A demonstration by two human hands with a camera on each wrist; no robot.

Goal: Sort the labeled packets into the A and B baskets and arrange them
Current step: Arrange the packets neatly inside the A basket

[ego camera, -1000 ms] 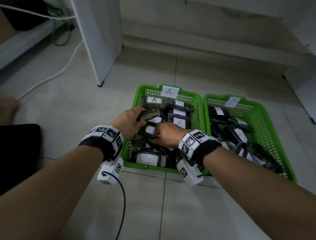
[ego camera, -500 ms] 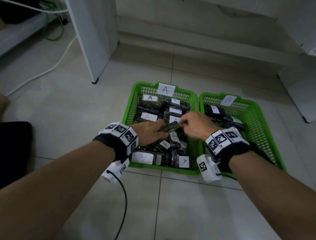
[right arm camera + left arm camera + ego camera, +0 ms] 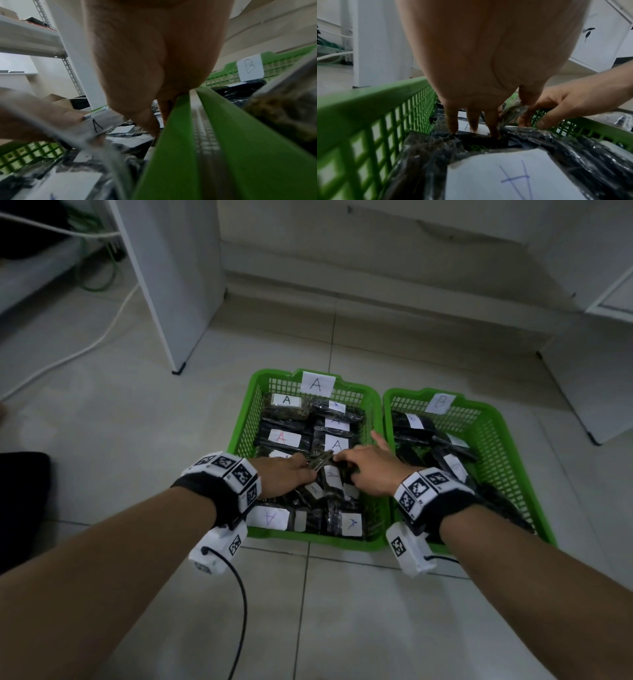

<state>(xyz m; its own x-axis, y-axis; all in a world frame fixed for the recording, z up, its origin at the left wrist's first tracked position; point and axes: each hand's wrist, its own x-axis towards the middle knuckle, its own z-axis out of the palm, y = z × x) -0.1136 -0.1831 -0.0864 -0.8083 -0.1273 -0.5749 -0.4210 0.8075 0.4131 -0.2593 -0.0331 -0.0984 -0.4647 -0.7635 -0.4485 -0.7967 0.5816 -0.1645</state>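
Observation:
Two green baskets sit side by side on the floor. Basket A (image 3: 251, 409) is packed with dark packets bearing white A labels. Basket B (image 3: 507, 436) holds several dark packets labelled B. Over the middle of basket A, my left hand (image 3: 305, 466) pinches a dark packet (image 3: 322, 459) between thumb and forefinger, while its other fingers (image 3: 452, 121) point down onto the pile. That packet (image 3: 101, 124) carries an A label. My right hand (image 3: 346, 461) is just to its right, its loosely bent fingertips (image 3: 542, 121) resting on the pile by the basket's right wall.
A white cabinet panel (image 3: 178, 302) stands on the tiled floor behind and left of basket A, with a white cable (image 3: 85, 347) running past it. White furniture (image 3: 589, 392) stands to the right of basket B. A black cord (image 3: 239, 594) hangs from my left wrist camera.
The left hand carried the packet from the left side of basket A to its middle and lowered it. The right hand moved right, towards the wall between the baskets.

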